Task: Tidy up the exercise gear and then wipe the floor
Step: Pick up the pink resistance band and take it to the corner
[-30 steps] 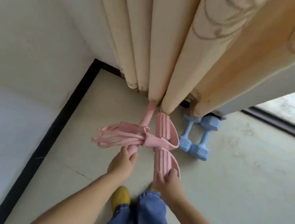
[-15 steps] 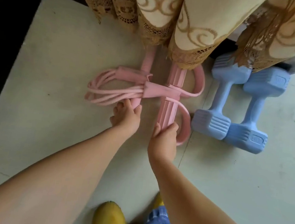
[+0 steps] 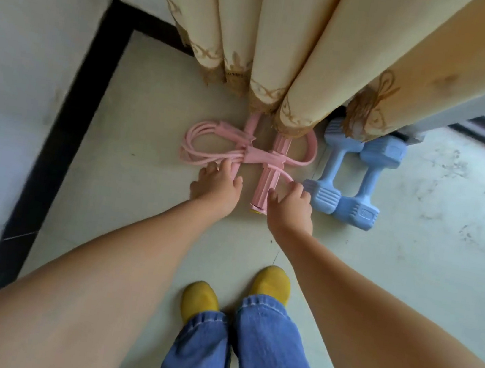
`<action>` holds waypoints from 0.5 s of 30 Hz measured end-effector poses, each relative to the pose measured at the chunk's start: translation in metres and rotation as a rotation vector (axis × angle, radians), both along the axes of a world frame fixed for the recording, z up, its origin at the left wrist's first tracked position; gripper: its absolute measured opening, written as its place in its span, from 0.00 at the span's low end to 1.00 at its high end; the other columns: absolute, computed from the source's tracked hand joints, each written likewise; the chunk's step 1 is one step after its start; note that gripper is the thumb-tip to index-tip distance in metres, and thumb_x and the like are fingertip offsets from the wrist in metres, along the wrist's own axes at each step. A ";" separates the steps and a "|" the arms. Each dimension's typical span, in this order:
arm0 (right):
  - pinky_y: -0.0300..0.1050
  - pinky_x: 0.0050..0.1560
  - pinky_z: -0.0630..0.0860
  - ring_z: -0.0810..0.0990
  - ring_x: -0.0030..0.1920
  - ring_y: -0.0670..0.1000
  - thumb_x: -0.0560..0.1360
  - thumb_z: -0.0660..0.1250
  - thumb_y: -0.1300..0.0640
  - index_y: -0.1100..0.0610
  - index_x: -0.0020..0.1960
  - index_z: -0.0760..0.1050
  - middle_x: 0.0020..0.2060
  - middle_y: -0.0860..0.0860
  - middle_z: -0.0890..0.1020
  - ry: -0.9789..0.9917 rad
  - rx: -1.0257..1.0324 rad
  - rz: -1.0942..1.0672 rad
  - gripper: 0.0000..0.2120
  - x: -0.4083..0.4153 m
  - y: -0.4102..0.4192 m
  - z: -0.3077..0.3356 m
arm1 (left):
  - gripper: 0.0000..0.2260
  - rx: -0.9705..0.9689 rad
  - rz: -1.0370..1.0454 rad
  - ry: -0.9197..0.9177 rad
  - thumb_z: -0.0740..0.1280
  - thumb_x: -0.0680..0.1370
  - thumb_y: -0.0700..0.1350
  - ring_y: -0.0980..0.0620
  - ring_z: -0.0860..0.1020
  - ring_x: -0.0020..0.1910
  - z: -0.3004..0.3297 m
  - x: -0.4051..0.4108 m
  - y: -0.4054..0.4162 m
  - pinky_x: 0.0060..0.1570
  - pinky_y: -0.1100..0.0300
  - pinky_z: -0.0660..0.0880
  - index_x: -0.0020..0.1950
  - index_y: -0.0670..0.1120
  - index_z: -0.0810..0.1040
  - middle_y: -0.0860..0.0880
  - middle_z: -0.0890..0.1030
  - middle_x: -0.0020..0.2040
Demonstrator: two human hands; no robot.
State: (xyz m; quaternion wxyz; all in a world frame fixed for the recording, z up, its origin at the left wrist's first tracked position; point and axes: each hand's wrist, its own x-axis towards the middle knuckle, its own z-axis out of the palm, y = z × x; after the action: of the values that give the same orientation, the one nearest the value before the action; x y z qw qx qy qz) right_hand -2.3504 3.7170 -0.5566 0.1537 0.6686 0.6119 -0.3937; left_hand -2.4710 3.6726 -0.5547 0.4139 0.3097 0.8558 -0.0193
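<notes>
- The pink pedal puller [image 3: 265, 159] lies on the floor [image 3: 139, 200] at twelve o'clock from the yellow shoes [image 3: 201, 299], partly under the curtain [image 3: 285, 49] hem.
- Left hand [image 3: 217, 188] rests on its cords, fingers loosely spread.
- Right hand [image 3: 291, 204] touches the ribbed pedal bar and strap, fingers relaxed.
- Two blue dumbbells [image 3: 347, 183] lie at three o'clock, just beside the puller.

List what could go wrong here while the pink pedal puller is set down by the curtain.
1. The pink pedal puller lies partly under the curtain hem; the fringe could snag on it.
2. Its loose tubes loop out on the floor, likely to tangle.
3. The blue dumbbells sit close beside the right hand, easily knocked.
</notes>
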 end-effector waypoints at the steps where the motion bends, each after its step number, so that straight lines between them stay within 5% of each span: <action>1: 0.54 0.63 0.67 0.64 0.68 0.60 0.80 0.56 0.49 0.58 0.72 0.60 0.69 0.58 0.65 0.009 -0.001 0.062 0.23 -0.004 -0.001 0.029 | 0.18 0.020 -0.015 0.003 0.54 0.82 0.50 0.42 0.64 0.68 0.030 0.000 -0.002 0.61 0.48 0.65 0.71 0.47 0.63 0.43 0.66 0.71; 6: 0.56 0.66 0.62 0.61 0.71 0.58 0.81 0.51 0.49 0.55 0.72 0.61 0.72 0.55 0.63 0.017 0.008 0.463 0.22 -0.031 -0.017 0.187 | 0.18 0.103 -0.038 0.118 0.52 0.82 0.50 0.43 0.64 0.68 0.191 -0.005 -0.030 0.62 0.49 0.64 0.71 0.47 0.63 0.44 0.66 0.70; 15: 0.59 0.75 0.49 0.55 0.75 0.54 0.82 0.51 0.49 0.53 0.76 0.55 0.75 0.52 0.58 0.143 0.485 0.807 0.24 -0.037 -0.044 0.431 | 0.23 0.322 0.030 0.322 0.55 0.81 0.51 0.44 0.65 0.68 0.425 -0.003 -0.120 0.66 0.47 0.62 0.75 0.45 0.58 0.43 0.67 0.69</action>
State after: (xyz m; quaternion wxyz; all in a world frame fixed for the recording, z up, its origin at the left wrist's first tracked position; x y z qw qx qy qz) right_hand -2.3874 3.6729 -0.1255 0.0913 0.3651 0.9061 -0.1934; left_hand -2.4744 3.5530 -0.1302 0.2173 0.3520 0.9074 0.0743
